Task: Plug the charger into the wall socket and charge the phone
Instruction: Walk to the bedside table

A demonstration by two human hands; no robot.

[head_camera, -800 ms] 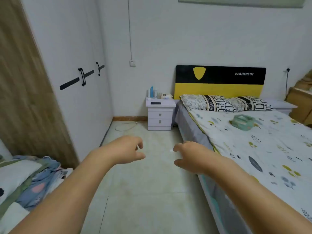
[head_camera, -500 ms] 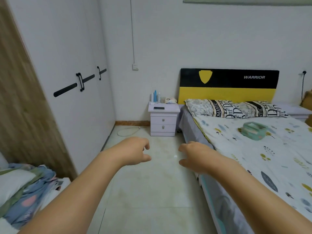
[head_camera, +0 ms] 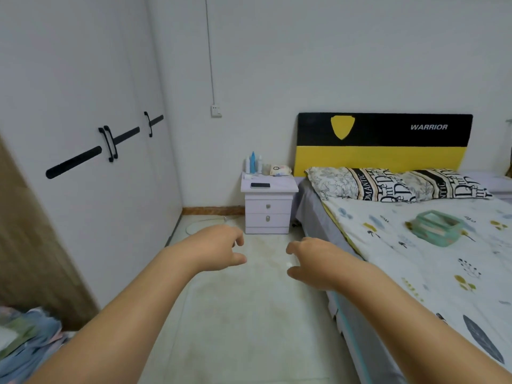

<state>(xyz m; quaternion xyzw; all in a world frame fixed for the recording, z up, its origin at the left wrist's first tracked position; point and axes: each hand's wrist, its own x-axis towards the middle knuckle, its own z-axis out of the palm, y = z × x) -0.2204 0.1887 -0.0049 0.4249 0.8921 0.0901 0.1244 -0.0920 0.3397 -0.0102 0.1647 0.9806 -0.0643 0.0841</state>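
Note:
A dark phone [head_camera: 260, 185] lies flat on the white nightstand [head_camera: 281, 188] beside the bed. A white wall socket [head_camera: 215, 111] sits on the far wall, above and left of the nightstand, with a thin wire running up from it. A white cable [head_camera: 203, 223] lies coiled on the floor left of the nightstand; I cannot make out a charger block. My left hand [head_camera: 220, 248] and my right hand [head_camera: 313, 260] are held out over the floor, fingers loosely curled, holding nothing. Both are well short of the nightstand.
A white wardrobe [head_camera: 83, 167] with black handles lines the left side. The bed [head_camera: 432, 261], with a black and yellow headboard, fills the right and carries a teal pouch [head_camera: 436, 228]. Bottles [head_camera: 253, 163] stand at the nightstand's back. Folded bedding [head_camera: 25, 336] lies at the lower left.
The view has moved forward toward the nightstand, which now looks larger and nearer. Both hands keep the same loose pose in front of me.

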